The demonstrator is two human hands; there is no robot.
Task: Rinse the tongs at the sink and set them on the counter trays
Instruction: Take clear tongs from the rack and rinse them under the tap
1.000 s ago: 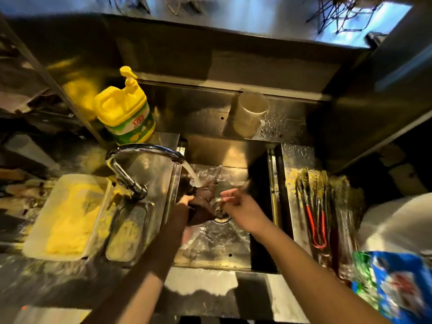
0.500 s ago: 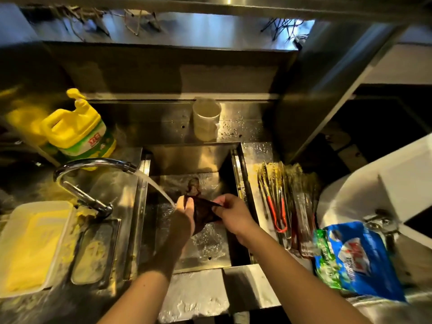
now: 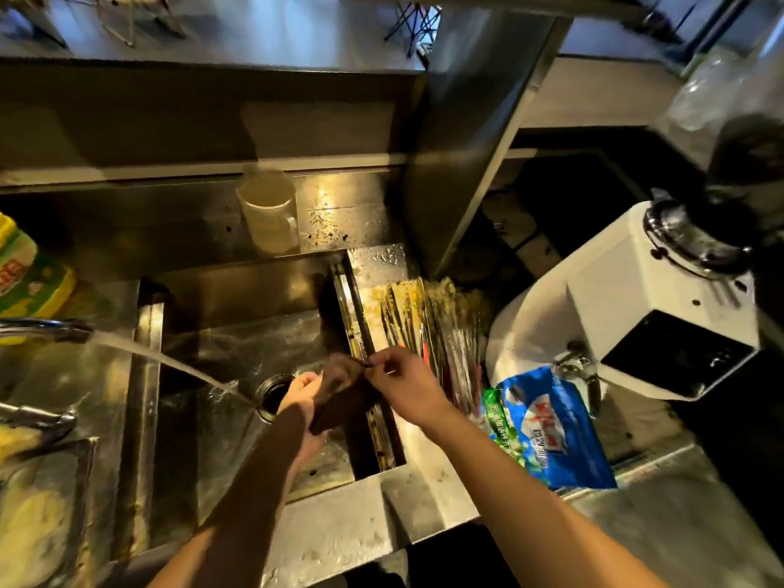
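Over the steel sink (image 3: 237,290), both hands work a dark brown cloth (image 3: 343,401). The left hand (image 3: 303,396) has its fingers curled round the lower bunch of the cloth, and the right hand (image 3: 403,386) pinches the cloth's upper edge between thumb and fingertips, just above the sink's right rim. To the left of the left hand, a stream of water (image 3: 165,360) arcs from the faucet (image 3: 46,328) and lands just beside the drain (image 3: 271,396), which sits touching distance from the left hand's knuckles. The tongs (image 3: 428,333), a bundle of metal ones with at least one red-handled pair, lie on the bench just beyond and to the right of the right hand, untouched by either hand. Right of the right wrist lies a blue and green bag (image 3: 547,430), and beyond it a white machine (image 3: 645,307). A translucent cup (image 3: 269,214) stands on the ledge behind the sink, and a yellow detergent bottle (image 3: 25,273) sits far to the left.
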